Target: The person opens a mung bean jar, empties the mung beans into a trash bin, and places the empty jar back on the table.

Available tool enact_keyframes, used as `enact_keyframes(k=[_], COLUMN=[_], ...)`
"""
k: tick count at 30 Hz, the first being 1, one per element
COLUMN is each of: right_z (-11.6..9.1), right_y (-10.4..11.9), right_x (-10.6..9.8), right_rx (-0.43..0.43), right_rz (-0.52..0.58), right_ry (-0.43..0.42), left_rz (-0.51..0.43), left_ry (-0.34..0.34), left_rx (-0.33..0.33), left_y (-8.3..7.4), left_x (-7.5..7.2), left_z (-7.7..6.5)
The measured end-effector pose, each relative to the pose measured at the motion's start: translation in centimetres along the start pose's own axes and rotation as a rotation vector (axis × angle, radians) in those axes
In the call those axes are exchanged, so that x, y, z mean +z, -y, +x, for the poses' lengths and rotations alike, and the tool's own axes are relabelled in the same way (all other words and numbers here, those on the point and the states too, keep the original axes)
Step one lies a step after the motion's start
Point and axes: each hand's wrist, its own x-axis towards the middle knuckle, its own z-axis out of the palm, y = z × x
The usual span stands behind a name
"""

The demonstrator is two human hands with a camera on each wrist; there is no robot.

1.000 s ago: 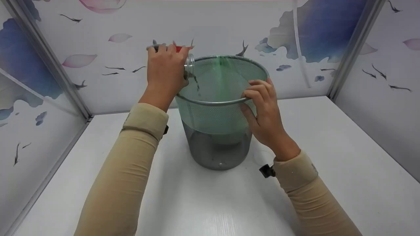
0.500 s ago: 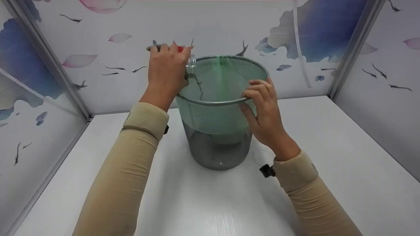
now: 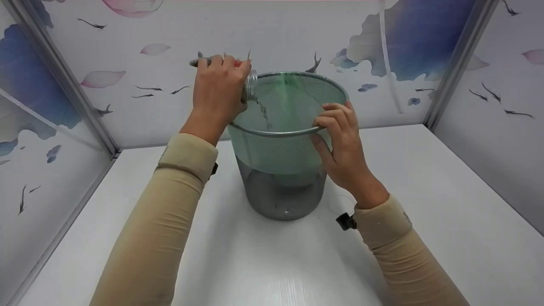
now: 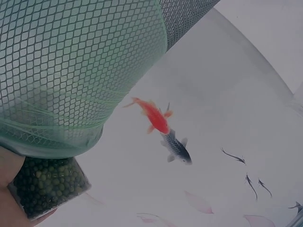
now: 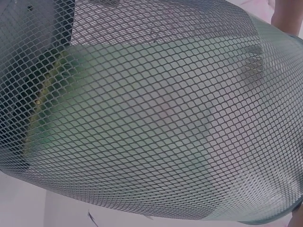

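In the head view, a dark mesh wastebasket (image 3: 282, 199) stands upright on the table, its upper part lined with a thin green plastic bag (image 3: 272, 153). My left hand (image 3: 219, 87) grips a clear jar (image 3: 252, 85), tilted over the basket's left rim. From its mouth a thin stream of beans (image 3: 264, 111) falls into the lined basket. The left wrist view shows small dark green beans filling the jar's lower end (image 4: 49, 184). Fingers over the rim and thumb outside, my right hand (image 3: 344, 142) holds the basket's right front edge. Green plastic (image 5: 142, 113) shows through the mesh in the right wrist view.
The white table (image 3: 272, 263) is bounded by a back panel (image 3: 272, 34) and side panels printed with fish, petals and blue blots. Metal corner posts (image 3: 461, 63) stand at the back. The jar is close to the back panel.
My left hand and the jar have shifted slightly to the right. The stream of beans now lands farther right inside the basket. My right hand stays on the rim.
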Motion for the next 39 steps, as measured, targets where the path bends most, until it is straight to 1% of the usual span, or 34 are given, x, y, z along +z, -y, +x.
enact_keyframes(k=[6, 9, 17, 22, 30, 34, 39], right_z=[-0.01, -0.02, 0.0, -0.01, -0.07, -0.08, -0.07], right_y=[-0.01, -0.02, -0.08, -0.09, -0.12, -0.14, -0.14], right_x=[0.06, 0.06, -0.02, 0.04, 0.1, 0.12, 0.09], right_rx=[-0.002, -0.003, 0.0, -0.002, 0.003, 0.002, -0.002], right_rz=[0.0, 0.004, 0.003, 0.006, -0.011, -0.01, -0.009], right_ry=[0.0, -0.002, 0.0, 0.002, 0.005, 0.003, -0.003], left_rz=[0.021, 0.028, 0.018, 0.027, 0.026, 0.026, 0.058], left_ry=[-0.048, -0.061, -0.069, -0.097, -0.161, -0.155, -0.121], left_rx=[0.057, 0.076, 0.078, 0.086, 0.12, 0.133, 0.136], left_y=[-0.1, -0.12, -0.15, -0.08, 0.0, -0.04, -0.12], left_x=[-0.03, -0.03, 0.01, 0.14, 0.18, 0.16, 0.07], left_z=[0.03, 0.04, 0.07, -0.02, -0.15, -0.14, 0.01])
